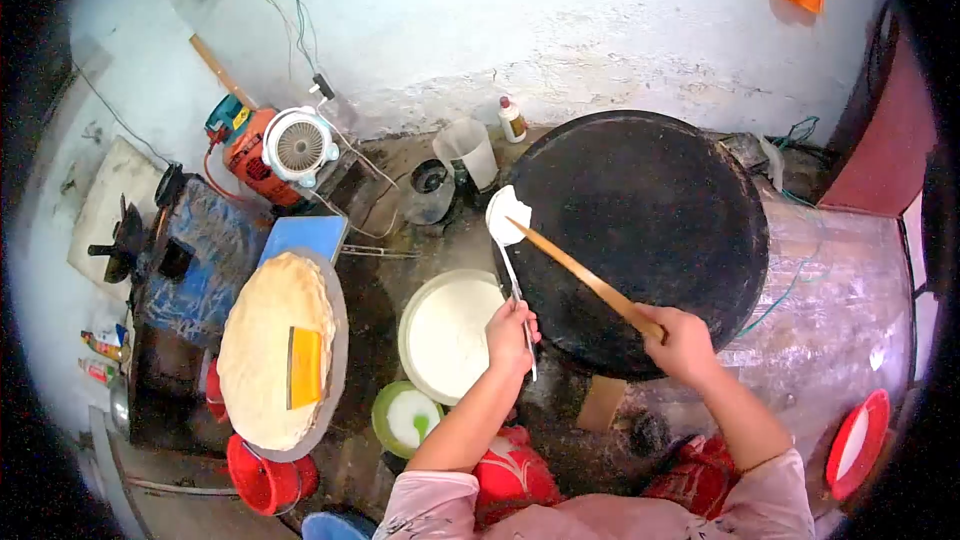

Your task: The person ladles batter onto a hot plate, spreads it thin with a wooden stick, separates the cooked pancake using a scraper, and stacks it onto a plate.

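Observation:
My left hand [513,335] grips the handle of a ladle [507,258]. White batter [508,217] fills its bowl, over the left edge of a large round black griddle [640,230]. In my right hand [682,340] is a long flat wooden spatula [585,275], its far tip touching or just above the batter in the ladle. Below and left of the ladle stands a wide tub [405,325] of pale batter. Beside it sits a green bowl [381,418] with white contents and a green utensil [421,427].
On the left, a stack of flat round pancakes [262,340] carries a yellow scraper [305,368]. Behind are a blower [300,146], a clear jug [468,150] and a small bottle [512,123] by the wall. Red buckets [265,475] stand at lower left; a red basin [858,445] lies right.

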A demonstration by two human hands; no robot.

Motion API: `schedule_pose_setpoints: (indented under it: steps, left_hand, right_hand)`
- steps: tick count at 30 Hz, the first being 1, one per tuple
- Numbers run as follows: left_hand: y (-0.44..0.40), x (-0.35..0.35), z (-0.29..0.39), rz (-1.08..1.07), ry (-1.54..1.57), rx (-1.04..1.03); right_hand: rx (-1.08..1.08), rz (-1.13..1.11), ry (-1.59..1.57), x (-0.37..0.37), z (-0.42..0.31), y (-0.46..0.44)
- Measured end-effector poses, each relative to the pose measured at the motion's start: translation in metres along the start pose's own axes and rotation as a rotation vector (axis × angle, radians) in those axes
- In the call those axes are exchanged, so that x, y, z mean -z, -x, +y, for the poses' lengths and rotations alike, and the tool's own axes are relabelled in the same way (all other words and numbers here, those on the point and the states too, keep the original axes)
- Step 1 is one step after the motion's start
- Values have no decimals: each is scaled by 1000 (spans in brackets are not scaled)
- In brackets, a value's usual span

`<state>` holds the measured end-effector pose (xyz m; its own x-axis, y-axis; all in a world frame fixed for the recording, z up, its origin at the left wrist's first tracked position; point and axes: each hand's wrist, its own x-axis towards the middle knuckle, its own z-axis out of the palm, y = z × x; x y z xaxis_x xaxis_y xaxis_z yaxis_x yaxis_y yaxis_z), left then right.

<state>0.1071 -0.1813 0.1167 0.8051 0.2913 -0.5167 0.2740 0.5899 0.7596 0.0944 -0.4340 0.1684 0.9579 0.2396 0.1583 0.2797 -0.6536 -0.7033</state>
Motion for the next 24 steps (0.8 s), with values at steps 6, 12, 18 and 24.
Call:
schedule_pose_setpoints:
  steps: [6, 12, 18, 24]
  left_hand:
    - [-3, 5, -3, -54, -125, -158]
    - [-58, -3, 8, -79, -214, -113]
    - [-63, -25, 72, -305, 128, 72]
    - [-40, -43, 116, -560, 623, 367]
  right_hand:
    - [-111, -74, 36, -22, 19, -10]
    - [-31, -9, 125, -3, 12, -8]
    - [263, 24, 385, -1, 31, 11]
    - [543, -87, 732, -43, 58, -18]
